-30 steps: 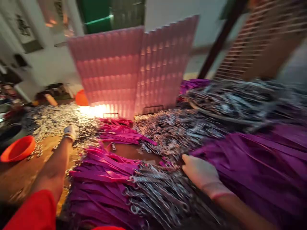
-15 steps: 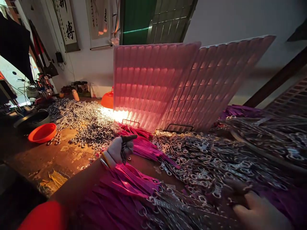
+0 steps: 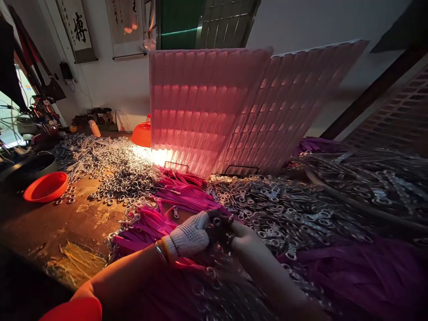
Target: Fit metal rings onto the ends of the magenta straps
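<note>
Brn tabletop (image 3: 76,223) carries metal rings (image 3: 130,185), magenta straps (image 3: 190,198), misc metal pcs (image 3: 267,198) & orange bowl (image 3: 46,187)

Magenta straps (image 3: 187,197), seemingly silvery rings (image 3: 129,182)

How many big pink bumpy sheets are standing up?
2: the left sheet, beside the orange lampshade, and the right sheet, just to its right. Others might be hidden behind them.

Two white paper scrolls with black brushwork (image 3: 80,29) hang on the plain pale wall (image 3: 297,26), left of a dark green panel (image 3: 182,22). An orange dome-shaped lamp (image 3: 141,133) throws warm light (image 3: 162,156) across the scuffed brown surface (image 3: 78,218).
</note>
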A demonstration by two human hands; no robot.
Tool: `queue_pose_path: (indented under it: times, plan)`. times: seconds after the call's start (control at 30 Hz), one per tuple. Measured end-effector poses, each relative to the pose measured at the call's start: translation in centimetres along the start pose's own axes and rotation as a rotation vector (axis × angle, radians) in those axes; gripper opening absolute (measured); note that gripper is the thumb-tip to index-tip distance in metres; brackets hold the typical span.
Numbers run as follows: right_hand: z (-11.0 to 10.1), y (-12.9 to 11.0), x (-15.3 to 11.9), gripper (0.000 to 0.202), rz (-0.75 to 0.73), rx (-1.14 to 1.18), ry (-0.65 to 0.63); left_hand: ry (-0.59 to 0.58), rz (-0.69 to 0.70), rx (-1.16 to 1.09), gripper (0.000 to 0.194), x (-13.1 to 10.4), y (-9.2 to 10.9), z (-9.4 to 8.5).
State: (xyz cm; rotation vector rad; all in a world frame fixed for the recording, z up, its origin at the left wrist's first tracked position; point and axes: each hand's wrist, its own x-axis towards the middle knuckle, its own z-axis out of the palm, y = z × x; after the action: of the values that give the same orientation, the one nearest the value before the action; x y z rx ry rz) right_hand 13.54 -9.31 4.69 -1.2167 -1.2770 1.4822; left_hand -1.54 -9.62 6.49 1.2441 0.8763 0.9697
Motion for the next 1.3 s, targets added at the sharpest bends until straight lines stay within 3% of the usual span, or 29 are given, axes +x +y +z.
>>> queue_pose_path:
  times: [0.17, 0.33, 0.4, 0.53, 0.7, 0.9, 1.0, 1.07, 1.2, 1.3]
  plan:
    - [0.1, -0.5, 0.0, 0.035, -0.02, 0.034, 0.055, -0.019, -0.087, 0.142, 0.031, 0.0, 0.6, -0.8]
    - [-1.3, -2.0, -1.1, 0.03, 0.01, 0.128, 0.156, -0.042, -0.365, -0.073, 0.036, 0.4, -0.3, -1.3]
    - [-2.1, -2.2, -1.6, 0.033, 0.055, 0.188, 0.173, -0.034, -0.399, -0.104, 0.037, 0.6, -1.0, -1.3]
    - [-3.0, -1.6, -2.1, 0.036, 0.062, 0.23, 0.149, -0.071, -0.355, -0.048, 0.036, 0.7, -1.6, -0.6]
    - [-3.3, -1.0, -2.8, 0.023, -0.022, 0.086, 0.109, -0.096, -0.291, -0.003, 0.036, 1.0, -0.6, 0.7]
    - [-3.0, -0.6, -3.6, 0.025, -0.094, 0.142, 0.209, -0.176, -0.339, -0.131, 0.032, 0.9, 0.0, 1.7]
    - [-2.7, -0.6, -4.1, 0.024, -0.169, 0.096, 0.284, -0.079, -0.283, -0.199, 0.03, 0.5, -0.7, 2.5]
    - [-2.8, -1.0, -4.6, 0.021, -0.236, -0.063, 0.272, -0.04, -0.26, -0.212, 0.03, 0.3, -1.0, 2.7]
    - [-3.7, -2.4, -5.1, 0.038, -0.421, -0.473, 0.202, -0.22, -0.241, 0.062, 0.033, 0.6, 0.3, 1.9]
    - [-3.8, -3.1, -4.8, 0.05, -0.5, -0.548, 0.123, -0.327, -0.219, 0.218, 0.03, 1.1, 2.3, 1.3]
